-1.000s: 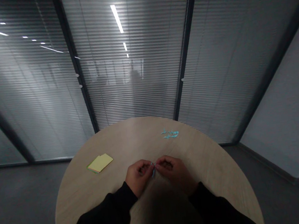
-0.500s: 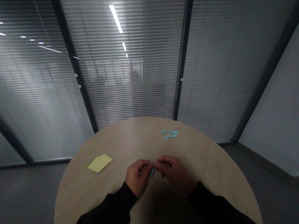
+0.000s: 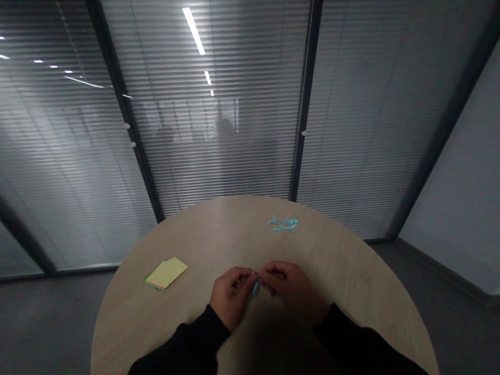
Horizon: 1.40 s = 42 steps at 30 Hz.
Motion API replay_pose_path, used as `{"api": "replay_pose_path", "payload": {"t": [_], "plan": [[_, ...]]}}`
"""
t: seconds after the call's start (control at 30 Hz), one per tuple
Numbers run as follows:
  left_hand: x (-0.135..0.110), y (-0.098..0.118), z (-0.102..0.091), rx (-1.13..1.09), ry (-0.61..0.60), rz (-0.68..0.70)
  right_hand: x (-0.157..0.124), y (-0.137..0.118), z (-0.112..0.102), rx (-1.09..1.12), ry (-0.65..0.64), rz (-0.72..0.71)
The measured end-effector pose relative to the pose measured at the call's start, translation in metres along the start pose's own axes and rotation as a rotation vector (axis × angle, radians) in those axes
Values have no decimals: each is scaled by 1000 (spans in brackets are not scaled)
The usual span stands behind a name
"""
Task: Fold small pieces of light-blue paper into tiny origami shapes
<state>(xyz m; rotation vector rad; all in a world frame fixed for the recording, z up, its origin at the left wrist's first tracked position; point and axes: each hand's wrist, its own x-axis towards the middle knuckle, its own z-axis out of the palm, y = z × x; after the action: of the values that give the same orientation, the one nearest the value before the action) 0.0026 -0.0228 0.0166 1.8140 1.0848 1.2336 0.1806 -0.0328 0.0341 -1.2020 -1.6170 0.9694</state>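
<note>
Our left hand (image 3: 233,295) and right hand (image 3: 291,287) pressed close together, pinching a small blue paper piece (image 3: 255,286) between them, blue paper scraps (image 3: 284,223) ahead and right of the grip, a stack of yellow sticky notes (image 3: 166,273) ahead and left, both on a round light-wood table (image 3: 219,235), slatted blinds behind a glass partition (image 3: 222,154) beyond.

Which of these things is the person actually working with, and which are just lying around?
Working with:
left hand
right hand
small blue piece, pinched between both hands

Just lying around:
blue scraps
yellow sticky notes
round table
blinds
</note>
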Motion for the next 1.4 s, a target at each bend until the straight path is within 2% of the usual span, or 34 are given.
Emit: {"api": "replay_pose_path", "payload": {"t": [0.23, 0.37, 0.47, 0.67, 0.97, 1.23, 1.4], "plan": [[3, -3, 2, -180, 7, -133, -3, -7, -3, -177, 89, -243], [2, -6, 3, -224, -2, -157, -4, -10, -7, -313, 66, -421], [2, -8, 4, -242, -10, -153, -3, -10, -7, -357, 65, -472], [1, -6, 4, -168, 4, -105, -4, -11, -2, -378, 81, -458], [2, -3, 4, -169, 9, -111, -4, -11, -1, -329, 59, -414], [3, -2, 5, -255, 1, -131, -5, -9, 2, -340, 72, -409], [5, -6, 6, -328, 36, -147, -5, -8, 3, -296, 90, -319]]}}
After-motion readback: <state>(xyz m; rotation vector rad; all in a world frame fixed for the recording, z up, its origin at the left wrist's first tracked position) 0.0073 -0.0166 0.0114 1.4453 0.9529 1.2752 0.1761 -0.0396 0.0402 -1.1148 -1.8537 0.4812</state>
